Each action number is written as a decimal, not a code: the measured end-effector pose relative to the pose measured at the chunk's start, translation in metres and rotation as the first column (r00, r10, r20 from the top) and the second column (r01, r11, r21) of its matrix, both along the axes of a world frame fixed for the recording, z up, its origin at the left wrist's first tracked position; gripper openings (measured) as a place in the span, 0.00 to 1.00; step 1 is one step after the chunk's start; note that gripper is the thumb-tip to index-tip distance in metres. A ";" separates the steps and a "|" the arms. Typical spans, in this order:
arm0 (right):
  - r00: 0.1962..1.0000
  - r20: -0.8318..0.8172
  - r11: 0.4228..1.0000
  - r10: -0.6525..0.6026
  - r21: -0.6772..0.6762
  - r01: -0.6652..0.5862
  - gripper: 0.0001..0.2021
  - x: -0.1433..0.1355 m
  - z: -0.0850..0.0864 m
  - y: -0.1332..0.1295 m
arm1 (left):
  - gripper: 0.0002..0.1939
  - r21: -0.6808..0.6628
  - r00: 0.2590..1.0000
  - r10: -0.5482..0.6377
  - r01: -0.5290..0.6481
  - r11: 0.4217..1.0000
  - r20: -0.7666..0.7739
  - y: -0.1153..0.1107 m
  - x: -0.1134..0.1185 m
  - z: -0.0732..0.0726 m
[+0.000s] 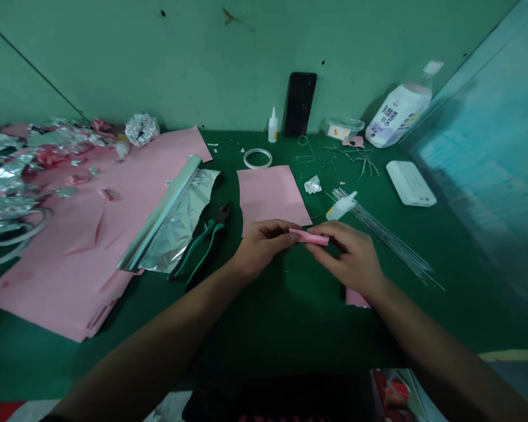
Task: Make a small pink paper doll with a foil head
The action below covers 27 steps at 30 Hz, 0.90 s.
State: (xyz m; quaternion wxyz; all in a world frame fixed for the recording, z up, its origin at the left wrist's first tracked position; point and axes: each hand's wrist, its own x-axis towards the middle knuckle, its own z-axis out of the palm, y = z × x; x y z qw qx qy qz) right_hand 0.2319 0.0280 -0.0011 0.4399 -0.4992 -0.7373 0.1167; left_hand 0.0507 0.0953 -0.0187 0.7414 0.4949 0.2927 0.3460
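Note:
Between my two hands is a small folded or rolled strip of pink paper, held level over the green tabletop. My left hand pinches its left end between thumb and fingers. At the other end, my right hand grips it with thumb and fingertips. Just beyond my left hand lies a flat pink sheet. A white glue bottle rests on its side above my right hand, on a bundle of thin wires. Another pink piece sticks out from under my right wrist.
Left of my hands lie green-handled pliers, a foil roll and a stack of large pink sheets. At the back stand an upright glue bottle, a phone and a large drink bottle. A white power bank is at right.

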 end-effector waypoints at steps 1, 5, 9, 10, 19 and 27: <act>1.000 -0.004 1.000 0.006 0.003 -0.006 0.08 0.000 0.000 0.000 | 0.08 0.009 1.000 -0.001 0.001 1.000 -0.002 0.000 0.000 0.000; 1.000 -0.025 1.000 0.018 0.003 -0.018 0.07 -0.001 -0.002 0.001 | 0.10 0.044 1.000 -0.016 0.016 0.999 0.002 0.000 0.001 0.000; 0.999 -0.038 1.000 0.023 0.001 -0.023 0.08 0.000 -0.003 0.001 | 0.10 0.047 0.999 -0.023 0.022 0.999 0.028 -0.001 0.001 0.000; 0.999 -0.036 1.000 0.024 0.003 -0.024 0.08 0.001 -0.002 0.001 | 0.10 0.044 0.999 -0.021 0.019 0.999 0.036 -0.002 0.001 0.000; 0.999 0.033 0.998 0.036 0.041 -0.037 0.08 0.001 -0.002 0.002 | 0.07 0.017 1.000 0.001 -0.001 1.000 0.016 -0.001 0.001 -0.002; 0.999 0.034 1.000 0.026 0.005 -0.027 0.09 0.003 -0.002 0.000 | 0.07 0.048 0.999 -0.002 0.003 0.999 -0.035 0.000 0.000 0.001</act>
